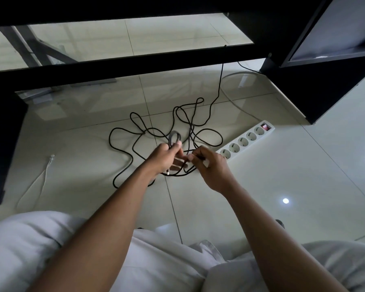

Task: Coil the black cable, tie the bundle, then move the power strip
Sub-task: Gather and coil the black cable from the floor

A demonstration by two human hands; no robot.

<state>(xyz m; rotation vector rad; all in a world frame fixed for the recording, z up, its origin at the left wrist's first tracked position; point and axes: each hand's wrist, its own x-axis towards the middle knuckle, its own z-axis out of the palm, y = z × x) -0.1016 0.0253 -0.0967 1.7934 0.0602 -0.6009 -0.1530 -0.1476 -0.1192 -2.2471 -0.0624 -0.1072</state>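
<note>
A long black cable (pixel 122 131) lies in loose tangled loops on the pale tiled floor, one end running up toward the black desk frame. My left hand (pixel 164 158) is shut on a small loop of that cable, which sticks up above my fingers. My right hand (pixel 211 165) pinches a strand of the same cable just beside the left hand. A white power strip (pixel 248 139) with several sockets and a red switch lies diagonally on the floor, right of my right hand.
A thin white cable (pixel 43 175) lies on the floor at the left. A black desk frame (pixel 135 64) crosses the top, with a dark cabinet (pixel 316 89) at the right and a dark panel (pixel 0 148) at the left. My legs in pale cloth fill the bottom.
</note>
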